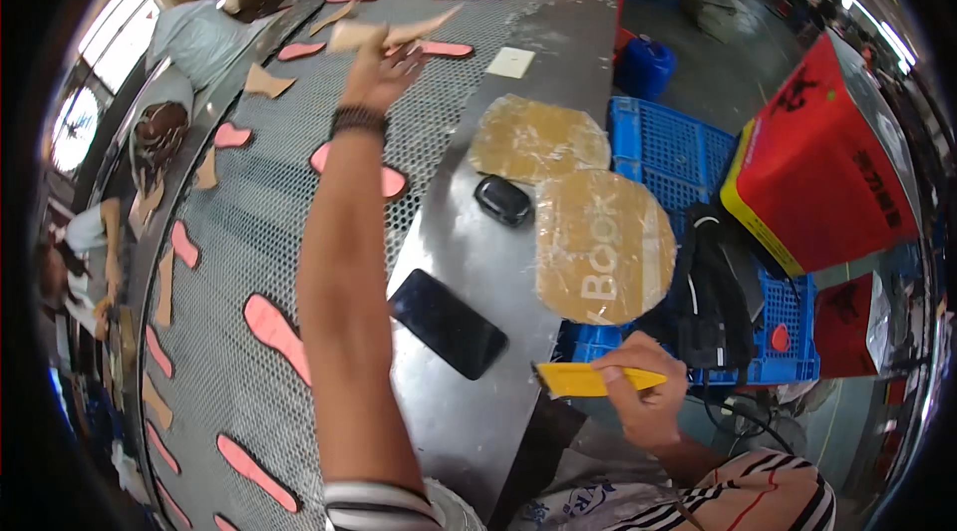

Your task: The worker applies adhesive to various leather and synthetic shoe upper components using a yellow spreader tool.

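Note:
My left hand (380,80) reaches far over the mesh conveyor (259,262), a dark bracelet on its wrist. Its fingers are closed on a tan shoe-part piece (424,28), slightly smeared by motion. Under the hand lies a pink insole-shaped piece (446,49). At the lower right my right hand (646,393) grips a flat yellow brush (578,379) with a dark edge pointing left. More pink insole-shaped pieces (257,472) and tan pieces (267,82) are spread along the mesh.
On the metal ledge lie a black phone (449,324), a small black case (503,201) and two tape-wrapped cardboard pads (604,247). Blue crates (673,142) with a black bag (720,292) and a red tin (832,167) stand at right. Another person (90,252) sits across the belt.

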Motion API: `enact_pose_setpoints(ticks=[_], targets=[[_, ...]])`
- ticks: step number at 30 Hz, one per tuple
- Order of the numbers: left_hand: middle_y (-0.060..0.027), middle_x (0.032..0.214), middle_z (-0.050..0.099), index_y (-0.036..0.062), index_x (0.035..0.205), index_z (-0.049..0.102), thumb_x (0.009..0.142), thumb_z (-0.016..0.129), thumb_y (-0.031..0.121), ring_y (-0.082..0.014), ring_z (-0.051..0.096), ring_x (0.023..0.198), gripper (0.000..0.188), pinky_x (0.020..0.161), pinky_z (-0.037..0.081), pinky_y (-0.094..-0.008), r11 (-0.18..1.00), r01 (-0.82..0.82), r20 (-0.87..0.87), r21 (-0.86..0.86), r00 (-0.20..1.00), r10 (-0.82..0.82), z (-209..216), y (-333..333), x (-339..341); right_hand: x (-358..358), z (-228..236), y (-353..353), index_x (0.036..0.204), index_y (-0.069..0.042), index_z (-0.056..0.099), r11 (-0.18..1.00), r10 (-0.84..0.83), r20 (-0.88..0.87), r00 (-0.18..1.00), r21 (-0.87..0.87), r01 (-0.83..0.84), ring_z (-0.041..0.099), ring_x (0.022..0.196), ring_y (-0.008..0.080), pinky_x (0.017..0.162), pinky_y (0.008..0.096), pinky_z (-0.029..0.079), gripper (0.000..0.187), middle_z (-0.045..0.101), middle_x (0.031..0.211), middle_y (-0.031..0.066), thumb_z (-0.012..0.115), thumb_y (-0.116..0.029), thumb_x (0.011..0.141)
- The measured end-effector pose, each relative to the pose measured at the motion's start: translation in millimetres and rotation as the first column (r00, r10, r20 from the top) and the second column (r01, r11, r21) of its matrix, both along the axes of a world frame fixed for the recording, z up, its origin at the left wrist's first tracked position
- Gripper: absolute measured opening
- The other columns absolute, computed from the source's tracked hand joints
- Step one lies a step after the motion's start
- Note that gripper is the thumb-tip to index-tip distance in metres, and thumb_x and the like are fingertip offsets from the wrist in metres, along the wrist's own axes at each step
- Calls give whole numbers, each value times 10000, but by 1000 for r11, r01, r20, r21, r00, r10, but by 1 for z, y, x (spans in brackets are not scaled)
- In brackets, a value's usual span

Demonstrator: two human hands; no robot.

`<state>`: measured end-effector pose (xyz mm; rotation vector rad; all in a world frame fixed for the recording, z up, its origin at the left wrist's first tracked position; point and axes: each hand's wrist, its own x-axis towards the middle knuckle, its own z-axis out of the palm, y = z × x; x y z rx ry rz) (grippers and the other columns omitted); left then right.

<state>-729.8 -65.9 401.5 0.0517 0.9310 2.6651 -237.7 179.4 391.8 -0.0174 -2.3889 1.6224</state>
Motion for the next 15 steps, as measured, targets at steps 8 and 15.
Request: enact_pose_setpoints(ticks=[8, 15], targets=[[-214, 1389, 574, -18, 1460, 417, 1104, 369, 285, -337, 587, 1288, 470, 1119, 473, -441, 705, -156, -406, -691, 892, -200, 20, -135, 168, 0, 2, -1, 938, -6, 745, 957, 161, -54, 985, -234, -170, 596, 697, 211, 645, 305, 463, 112, 653, 781, 120, 663, 13, 865], [-67, 1172, 688, 32, 1301, 611, 1048, 537, 324, -165, 648, 1069, 393, 914, 492, -299, -129, -397, -407, -909, 773, 487, 107, -255, 640, 48, -16, -20, 900, 35, 689, 948, 195, -278, 941, -194, -253, 610, 839, 225, 847, 370, 466, 101, 696, 882, 127, 603, -16, 912]])
